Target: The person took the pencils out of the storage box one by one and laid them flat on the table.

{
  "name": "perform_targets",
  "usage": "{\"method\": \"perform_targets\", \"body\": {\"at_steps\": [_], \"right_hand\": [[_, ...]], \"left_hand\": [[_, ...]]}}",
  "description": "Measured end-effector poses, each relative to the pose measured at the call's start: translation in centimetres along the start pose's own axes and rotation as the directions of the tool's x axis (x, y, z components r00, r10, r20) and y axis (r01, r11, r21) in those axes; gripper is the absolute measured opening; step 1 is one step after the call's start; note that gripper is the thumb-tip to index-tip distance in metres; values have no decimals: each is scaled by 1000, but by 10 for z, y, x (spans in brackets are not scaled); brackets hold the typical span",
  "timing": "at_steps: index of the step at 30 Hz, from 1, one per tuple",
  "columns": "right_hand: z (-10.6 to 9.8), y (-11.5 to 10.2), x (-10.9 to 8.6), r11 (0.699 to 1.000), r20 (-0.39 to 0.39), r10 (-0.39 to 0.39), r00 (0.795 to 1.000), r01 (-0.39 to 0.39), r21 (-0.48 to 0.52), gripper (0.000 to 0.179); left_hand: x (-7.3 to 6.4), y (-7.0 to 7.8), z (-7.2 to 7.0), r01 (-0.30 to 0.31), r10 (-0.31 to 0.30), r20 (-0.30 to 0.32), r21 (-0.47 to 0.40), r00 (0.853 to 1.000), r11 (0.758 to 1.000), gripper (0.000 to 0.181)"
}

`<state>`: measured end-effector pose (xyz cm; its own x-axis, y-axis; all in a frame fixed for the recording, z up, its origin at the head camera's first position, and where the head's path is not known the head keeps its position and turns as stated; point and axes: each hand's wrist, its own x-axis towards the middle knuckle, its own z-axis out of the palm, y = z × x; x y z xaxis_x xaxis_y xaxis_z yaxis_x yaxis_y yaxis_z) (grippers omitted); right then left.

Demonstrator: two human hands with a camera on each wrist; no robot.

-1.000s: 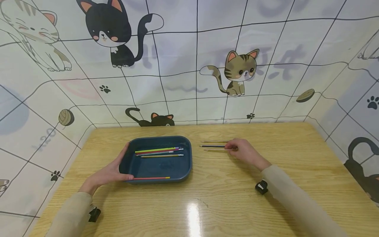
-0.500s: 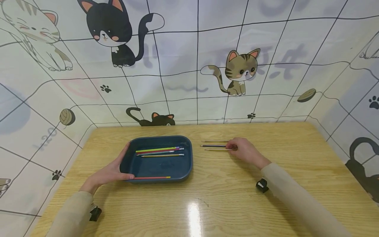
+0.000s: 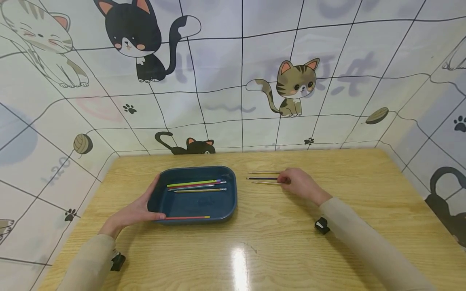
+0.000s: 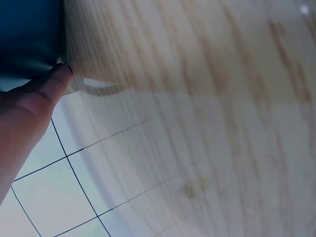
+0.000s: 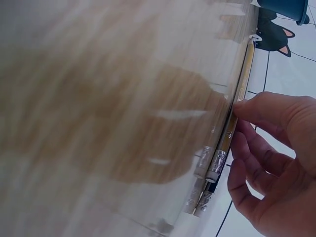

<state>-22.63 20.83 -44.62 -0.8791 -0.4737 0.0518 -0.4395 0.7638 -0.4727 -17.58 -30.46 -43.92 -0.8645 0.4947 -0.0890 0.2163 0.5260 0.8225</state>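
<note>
My left hand (image 3: 136, 211) holds the left end of a dark blue tray (image 3: 228, 210), the thumb at its front rim and the fingers spread along its left side. In the left wrist view, the thumb (image 4: 54, 86) presses at the tray's corner. Beyond the tray's right side, my right hand (image 3: 300, 184) pinches the nearest gold pencil (image 3: 263, 182) low at the table. A dark blue pencil (image 3: 260, 178) and another gold pencil (image 3: 262, 173) lie just behind it. Thumb and fingers meet on the gold pencil (image 5: 243, 81) near its eraser end in the right wrist view.
Several pencils lie inside the tray, among them a yellow-green pencil (image 3: 193, 183) and a gold pencil (image 3: 200, 190). A red pencil (image 3: 185, 218) runs along the front rim beside the left thumb. Behind the wooden table (image 3: 276, 250) stands a cat-patterned backdrop (image 3: 218, 81).
The nearest gold pencil has shifted slightly to the right and turned a little, and its tail end is now hidden by the right fingers. The left hand and tray keep their place.
</note>
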Motion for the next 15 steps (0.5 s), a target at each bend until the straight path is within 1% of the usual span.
{"method": "perform_targets", "body": {"at_steps": [5,15], "right_hand": [[-1,-1,0,1000,-2,-11,1000,11,-21,12],[-2,0,2,999,0,-17,1000,17,-35,12]], "left_hand": [[0,1,1,14,-14,-1,-13,1000,1000,124],[0,3,1,14,-14,-4,-7,1000,1000,123]]}}
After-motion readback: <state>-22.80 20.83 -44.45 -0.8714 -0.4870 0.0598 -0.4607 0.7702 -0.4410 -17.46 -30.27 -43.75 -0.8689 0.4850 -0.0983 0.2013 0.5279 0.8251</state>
